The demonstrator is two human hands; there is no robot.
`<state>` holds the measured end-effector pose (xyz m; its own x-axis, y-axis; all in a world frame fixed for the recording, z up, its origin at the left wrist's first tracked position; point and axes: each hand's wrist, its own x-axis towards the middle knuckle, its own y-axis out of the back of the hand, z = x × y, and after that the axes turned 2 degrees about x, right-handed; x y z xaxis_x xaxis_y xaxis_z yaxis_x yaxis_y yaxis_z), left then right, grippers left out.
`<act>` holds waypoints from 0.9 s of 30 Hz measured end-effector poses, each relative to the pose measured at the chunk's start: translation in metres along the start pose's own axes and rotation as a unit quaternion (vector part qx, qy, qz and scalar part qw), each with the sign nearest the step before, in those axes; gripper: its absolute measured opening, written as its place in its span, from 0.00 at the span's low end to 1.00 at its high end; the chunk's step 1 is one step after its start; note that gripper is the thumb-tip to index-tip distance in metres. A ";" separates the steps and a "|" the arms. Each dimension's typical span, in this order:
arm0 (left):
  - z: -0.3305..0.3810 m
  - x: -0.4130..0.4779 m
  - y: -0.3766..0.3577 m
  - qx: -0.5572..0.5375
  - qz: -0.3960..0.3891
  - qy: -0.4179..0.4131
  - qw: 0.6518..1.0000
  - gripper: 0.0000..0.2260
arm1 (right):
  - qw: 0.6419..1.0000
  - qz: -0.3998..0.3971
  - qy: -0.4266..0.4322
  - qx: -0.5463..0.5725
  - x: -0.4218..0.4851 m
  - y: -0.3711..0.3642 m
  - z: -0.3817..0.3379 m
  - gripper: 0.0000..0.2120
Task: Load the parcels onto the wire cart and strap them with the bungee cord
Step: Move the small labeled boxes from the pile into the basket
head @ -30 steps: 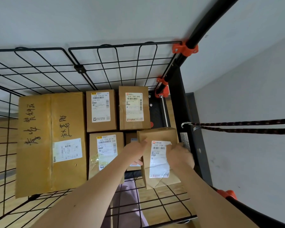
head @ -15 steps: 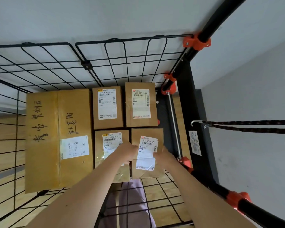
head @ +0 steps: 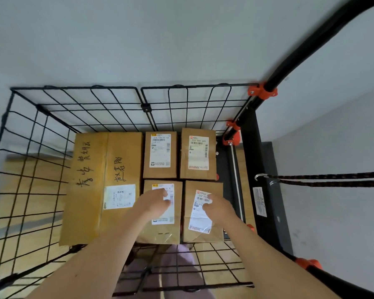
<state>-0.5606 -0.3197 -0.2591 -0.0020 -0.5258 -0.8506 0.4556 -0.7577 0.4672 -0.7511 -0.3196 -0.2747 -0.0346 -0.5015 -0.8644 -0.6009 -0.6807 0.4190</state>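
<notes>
Right of the right grip [head: 218,209], the bungee cord [head: 324,180] runs sideways off the cart post [head: 248,160], so that side's nearer; it and the left grip [head: 153,201] sit loose, empty, over the parcels [head: 188,236].

Both your arms are bare and stretched forward and down, left arm [head: 99,260] and right arm [head: 274,262] angling in toward each other. Your left hand [head: 153,203] and right hand [head: 219,209] are side by side but apart, palms down, fingers loosely curled, gripping nothing.
</notes>
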 end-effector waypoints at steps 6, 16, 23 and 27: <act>-0.030 -0.055 0.028 0.011 0.025 -0.032 0.999 0.19 | 0.997 0.026 0.064 0.018 -0.044 -0.010 -0.040 0.16; -0.118 -0.167 0.079 -0.022 0.166 -0.106 0.980 0.19 | 0.967 0.096 0.235 -0.001 -0.166 -0.060 -0.148 0.18; -0.222 -0.259 0.094 -0.043 0.291 -0.124 0.948 0.20 | 0.937 0.126 0.327 0.018 -0.251 -0.143 -0.219 0.15; -0.285 -0.303 0.098 -0.061 0.343 -0.120 0.930 0.20 | 0.916 0.130 0.380 0.005 -0.288 -0.200 -0.255 0.14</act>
<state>-0.2617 -0.1244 -0.0242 0.1346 -0.9511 -0.2780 0.5208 -0.1708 0.8364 -0.4177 -0.1751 -0.0383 0.3864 -0.8751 -0.2914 -0.6587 -0.4830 0.5769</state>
